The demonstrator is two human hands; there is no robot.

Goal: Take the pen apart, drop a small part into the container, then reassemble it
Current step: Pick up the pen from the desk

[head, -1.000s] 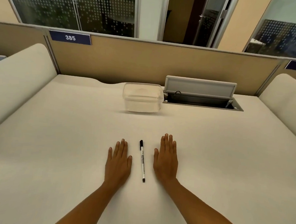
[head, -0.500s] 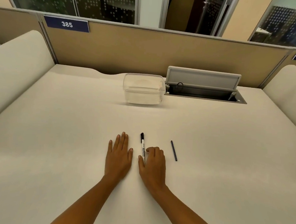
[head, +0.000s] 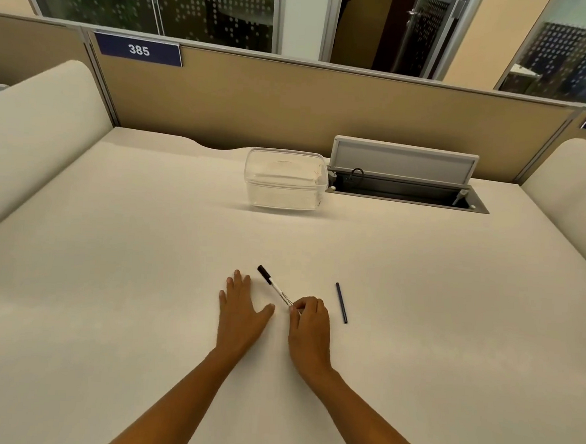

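A white pen (head: 275, 287) with a black cap lies slanted on the cream desk, cap pointing up-left. My right hand (head: 309, 322) has its fingers curled around the pen's lower end, which it hides. My left hand (head: 240, 306) rests flat on the desk just left of the pen, fingers spread, holding nothing. A thin dark blue stick (head: 341, 303) lies by itself to the right of my right hand. The clear plastic container (head: 285, 179) stands open at the back middle of the desk.
An open grey cable hatch (head: 404, 180) with a raised lid sits right of the container. A tan partition (head: 291, 108) closes the back of the desk, and padded cream side panels (head: 33, 130) rise at left and right.
My right hand moved from flat beside the pen onto it and gripped its lower end. The pen tilted so its cap swung left. The dark blue stick came into view where the hand was.
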